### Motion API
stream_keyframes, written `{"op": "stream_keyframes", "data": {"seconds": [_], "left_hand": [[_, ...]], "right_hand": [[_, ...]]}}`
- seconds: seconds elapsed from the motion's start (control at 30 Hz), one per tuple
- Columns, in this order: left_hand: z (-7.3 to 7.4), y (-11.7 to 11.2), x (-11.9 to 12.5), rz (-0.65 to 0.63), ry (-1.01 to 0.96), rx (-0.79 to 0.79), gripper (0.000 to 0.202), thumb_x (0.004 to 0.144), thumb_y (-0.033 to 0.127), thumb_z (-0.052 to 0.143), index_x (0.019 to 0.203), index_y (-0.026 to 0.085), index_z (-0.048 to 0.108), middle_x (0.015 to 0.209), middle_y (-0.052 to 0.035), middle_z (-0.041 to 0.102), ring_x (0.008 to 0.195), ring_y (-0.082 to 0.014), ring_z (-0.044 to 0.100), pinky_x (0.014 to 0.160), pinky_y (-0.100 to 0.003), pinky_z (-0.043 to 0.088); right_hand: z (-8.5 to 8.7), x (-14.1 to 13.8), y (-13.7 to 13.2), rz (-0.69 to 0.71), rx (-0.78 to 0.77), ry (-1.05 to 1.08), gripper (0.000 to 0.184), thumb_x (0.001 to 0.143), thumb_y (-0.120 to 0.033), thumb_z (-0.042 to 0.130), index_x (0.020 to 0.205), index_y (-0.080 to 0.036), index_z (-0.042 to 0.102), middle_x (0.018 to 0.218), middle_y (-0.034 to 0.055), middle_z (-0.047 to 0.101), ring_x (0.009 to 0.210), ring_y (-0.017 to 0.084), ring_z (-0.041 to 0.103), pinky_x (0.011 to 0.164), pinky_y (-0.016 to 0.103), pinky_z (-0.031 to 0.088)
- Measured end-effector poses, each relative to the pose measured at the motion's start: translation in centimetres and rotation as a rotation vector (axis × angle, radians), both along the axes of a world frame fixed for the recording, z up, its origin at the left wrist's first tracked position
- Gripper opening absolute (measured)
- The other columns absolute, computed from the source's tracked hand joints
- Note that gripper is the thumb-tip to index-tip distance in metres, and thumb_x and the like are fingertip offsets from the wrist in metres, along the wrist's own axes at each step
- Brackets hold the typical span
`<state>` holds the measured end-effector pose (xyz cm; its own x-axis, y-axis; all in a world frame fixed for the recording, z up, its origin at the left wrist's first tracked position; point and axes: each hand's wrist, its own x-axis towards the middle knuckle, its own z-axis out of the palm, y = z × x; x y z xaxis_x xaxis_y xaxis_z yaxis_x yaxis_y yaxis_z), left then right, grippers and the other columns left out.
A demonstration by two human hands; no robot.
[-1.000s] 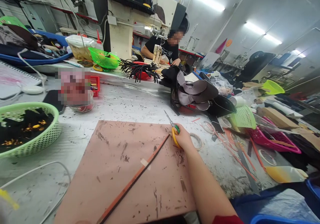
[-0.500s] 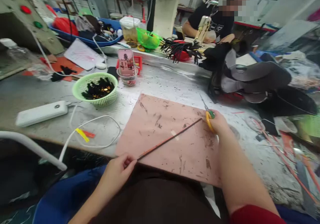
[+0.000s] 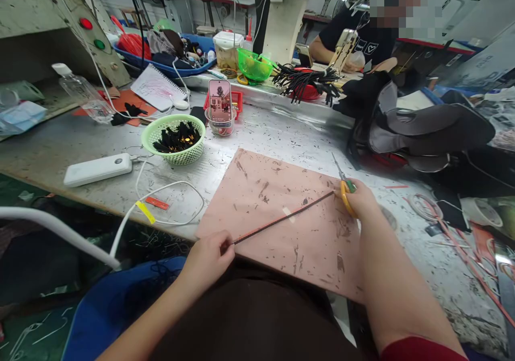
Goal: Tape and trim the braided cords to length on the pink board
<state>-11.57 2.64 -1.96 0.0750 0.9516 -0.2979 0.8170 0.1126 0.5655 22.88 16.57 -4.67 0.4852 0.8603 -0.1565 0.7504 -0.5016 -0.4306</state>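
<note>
A thin dark strip with a reddish edge [image 3: 281, 219] lies stretched across a pink cutting board [image 3: 289, 216]. My left hand [image 3: 209, 256] pinches the strip's near end at the board's front edge. My right hand [image 3: 360, 203] holds the far end down and grips small scissors with yellow handles [image 3: 344, 186], blades pointing away from me. A small piece of pale tape sits midway along the strip.
A green basket of black pieces [image 3: 175, 138], a white power bank [image 3: 98, 169] with its cable, and a phone propped in a cup [image 3: 219, 103] stand left of the board. Dark leather pieces [image 3: 418, 130] pile up at right. Another person sits at a sewing machine behind.
The view has swung down and left, bringing my left hand and lap into sight. The strip stays stretched between both hands, which have barely moved on the board.
</note>
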Motion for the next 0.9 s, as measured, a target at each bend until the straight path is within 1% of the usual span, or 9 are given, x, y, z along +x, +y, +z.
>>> {"op": "stream_keyframes", "data": {"seconds": [0.1,0.2,0.5,0.57,0.63,0.7,0.77,0.83,0.9], "left_hand": [[-0.1,0.1,0.2,0.022,-0.006,-0.022,0.010,0.071,0.019,0.042,0.066,0.022,0.051,0.055,0.0037,0.052,0.052,-0.0139,0.048,0.053,-0.023,0.031],[-0.2,0.1,0.3,0.038,-0.011,-0.036,0.009,0.072,0.021,0.043,0.068,0.022,0.051,0.055,0.0042,0.051,0.052,-0.0138,0.046,0.053,-0.023,0.030],[0.0,0.4,0.8,0.061,0.018,-0.057,0.009,0.070,0.020,0.043,0.064,0.022,0.049,0.051,0.0053,0.047,0.049,-0.0130,0.044,0.051,-0.023,0.028],[-0.2,0.3,0.7,0.056,0.008,-0.049,0.009,0.070,0.022,0.043,0.064,0.022,0.049,0.051,0.0054,0.047,0.049,-0.0129,0.045,0.051,-0.023,0.029],[-0.3,0.3,0.4,0.070,-0.059,-0.031,0.010,0.069,0.026,0.044,0.061,0.022,0.049,0.049,0.0053,0.047,0.048,-0.0130,0.045,0.050,-0.023,0.030],[-0.5,0.4,0.1,0.144,-0.211,-0.017,0.016,0.066,0.035,0.047,0.058,0.021,0.050,0.046,0.0055,0.045,0.046,-0.0130,0.044,0.049,-0.023,0.031],[-0.6,0.9,-0.1,0.264,-0.396,-0.046,0.023,0.059,0.044,0.053,0.057,0.021,0.052,0.043,0.0062,0.044,0.044,-0.0121,0.041,0.047,-0.023,0.031],[-0.6,1.5,0.1,0.395,-0.551,-0.127,0.029,0.052,0.048,0.059,0.058,0.020,0.054,0.040,0.0074,0.042,0.040,-0.0104,0.036,0.041,-0.022,0.028],[-0.5,2.3,0.6,0.506,-0.676,-0.188,0.032,0.046,0.047,0.064,0.059,0.019,0.054,0.039,0.0078,0.042,0.038,-0.0090,0.034,0.038,-0.020,0.025]], "right_hand": [[0.0,0.0,0.0,0.000,0.001,0.005,0.056,0.059,-0.025,0.070,0.113,-0.017,0.058,0.095,0.0102,0.066,0.083,0.026,0.059,0.065,0.029,0.043],[0.0,0.0,0.0,-0.005,0.006,0.009,0.056,0.059,-0.024,0.070,0.113,-0.017,0.058,0.096,0.0100,0.066,0.084,0.025,0.059,0.065,0.029,0.043],[-0.4,0.1,0.3,-0.020,0.024,0.062,0.058,0.057,-0.026,0.070,0.112,-0.016,0.058,0.095,0.0113,0.064,0.083,0.026,0.058,0.068,0.032,0.043],[-0.4,-0.1,0.2,-0.028,0.047,0.080,0.058,0.056,-0.025,0.069,0.113,-0.017,0.056,0.093,0.0100,0.064,0.082,0.025,0.058,0.069,0.032,0.043],[-0.3,0.3,-0.4,-0.046,0.087,0.093,0.060,0.060,-0.025,0.065,0.118,-0.020,0.051,0.090,0.0066,0.064,0.077,0.021,0.059,0.066,0.029,0.043],[0.1,1.4,-1.6,-0.087,0.135,0.088,0.062,0.064,-0.027,0.060,0.123,-0.022,0.043,0.089,0.0039,0.064,0.073,0.018,0.060,0.064,0.026,0.044],[0.4,3.4,-3.5,-0.149,0.169,0.056,0.062,0.067,-0.031,0.056,0.125,-0.021,0.038,0.089,0.0035,0.064,0.072,0.017,0.060,0.063,0.025,0.044],[0.6,5.7,-6.0,-0.217,0.165,0.000,0.062,0.067,-0.033,0.055,0.125,-0.017,0.037,0.085,0.0042,0.064,0.071,0.018,0.061,0.063,0.027,0.044],[0.6,7.7,-8.8,-0.275,0.112,-0.064,0.062,0.065,-0.033,0.056,0.123,-0.015,0.042,0.078,0.0047,0.064,0.068,0.021,0.061,0.063,0.030,0.044]]}}
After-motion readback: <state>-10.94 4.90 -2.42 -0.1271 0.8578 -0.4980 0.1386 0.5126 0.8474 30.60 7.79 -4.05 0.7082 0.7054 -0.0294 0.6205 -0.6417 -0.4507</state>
